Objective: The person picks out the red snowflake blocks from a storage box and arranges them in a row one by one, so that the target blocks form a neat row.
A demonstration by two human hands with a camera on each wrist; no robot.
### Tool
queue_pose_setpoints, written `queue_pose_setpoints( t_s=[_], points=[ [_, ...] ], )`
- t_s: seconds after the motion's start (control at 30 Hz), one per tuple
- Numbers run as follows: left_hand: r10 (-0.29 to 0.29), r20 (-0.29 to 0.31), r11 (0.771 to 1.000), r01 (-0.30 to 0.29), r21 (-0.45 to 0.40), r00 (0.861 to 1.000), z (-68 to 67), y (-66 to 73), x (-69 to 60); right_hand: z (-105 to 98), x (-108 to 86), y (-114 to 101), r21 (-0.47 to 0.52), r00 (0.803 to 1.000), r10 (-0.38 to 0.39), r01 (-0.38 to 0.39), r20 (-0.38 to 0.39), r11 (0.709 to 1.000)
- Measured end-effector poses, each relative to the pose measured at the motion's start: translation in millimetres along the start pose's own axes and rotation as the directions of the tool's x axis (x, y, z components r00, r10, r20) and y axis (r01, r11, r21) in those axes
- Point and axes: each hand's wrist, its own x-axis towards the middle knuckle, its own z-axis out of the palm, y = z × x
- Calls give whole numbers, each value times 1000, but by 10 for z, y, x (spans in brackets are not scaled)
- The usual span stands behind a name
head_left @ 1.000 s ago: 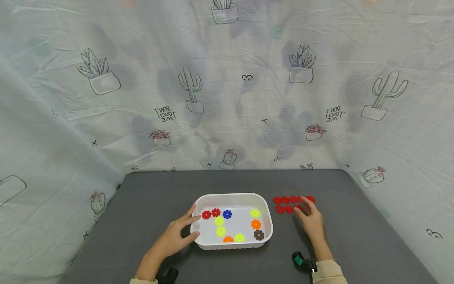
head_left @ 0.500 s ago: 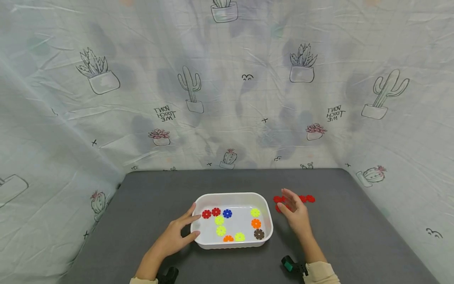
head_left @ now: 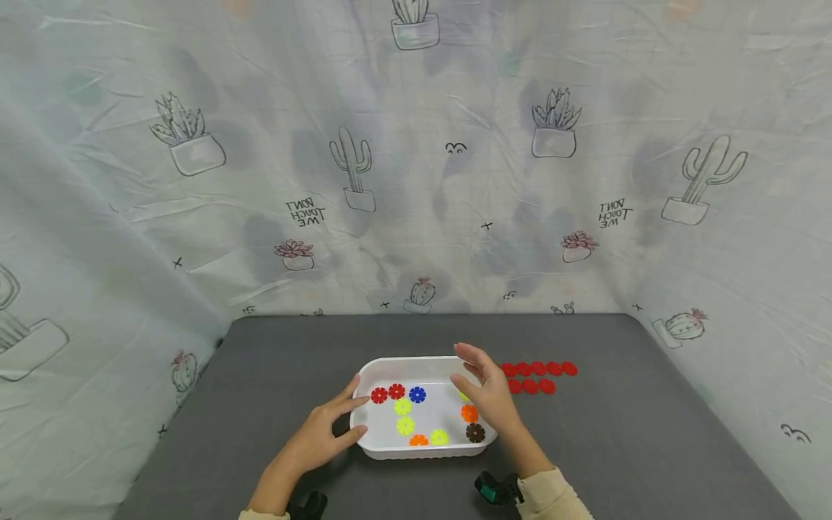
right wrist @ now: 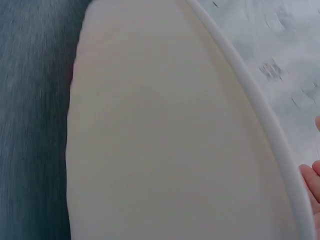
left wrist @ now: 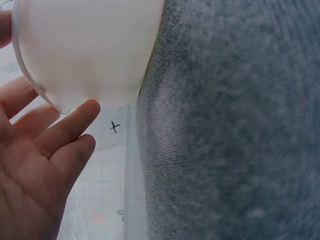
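Note:
A white plastic tub (head_left: 416, 451) stands on the grey table, with several notched, snowflake-like discs in it. Among them are a red disc (head_left: 379, 395), a blue disc (head_left: 417, 394), a yellow disc (head_left: 403, 407), an orange disc (head_left: 469, 414) and a dark brown disc (head_left: 475, 432). My left hand (head_left: 318, 433) holds the tub's left end, some fingers over the rim and others against the outer wall in the left wrist view. Over the tub's right end hovers my right hand (head_left: 489, 393), fingers apart, no disc visible in it; it partly hides a yellow disc.
Two rows of red discs (head_left: 538, 369) lie on the grey table (head_left: 617, 433) right of the tub. A printed cactus curtain (head_left: 416, 180) rises behind the table and at both sides. A dark wrist device (head_left: 497, 489) is near the right sleeve.
My right hand has moved left from the rows of red discs to above the tub's right end, uncovering the rows. My left hand stays at the tub.

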Motion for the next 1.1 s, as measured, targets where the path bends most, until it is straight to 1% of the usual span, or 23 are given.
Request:
queue_pose_setpoints(
  t_s=[0.13,0.27,0.43,0.5,0.6,0.7,0.87,1.03,1.1],
  points=[
    [-6,-4,1000,6,-6,1000,14,-1,-4,184,39,-244,-34,996,21,-18,82,999],
    [-10,-2,1000,10,-10,1000,20,-3,-14,350,99,-298,-53,986,70,-63,151,997],
    [-6,3,1000,6,-17,1000,20,0,-19,555,200,-93,-33,974,105,-100,202,994],
    [4,-1,1000,-4,-24,1000,18,4,-18,629,241,-8,-48,968,117,-109,222,993],
    [22,-8,999,-22,-25,1000,16,10,-17,713,291,32,-87,957,158,-140,245,986],
    [32,-14,999,-33,-15,999,17,11,-12,780,326,85,-128,943,222,-195,250,972],
    [36,-10,999,-36,-9,999,29,12,-14,850,328,204,-187,917,327,-288,230,939],
    [28,-15,1000,-28,-11,999,33,12,-20,889,307,299,-226,902,377,-330,210,916],
    [21,-20,1000,-21,-14,1000,30,16,-22,903,307,314,-249,902,380,-327,206,912]
  ],
)
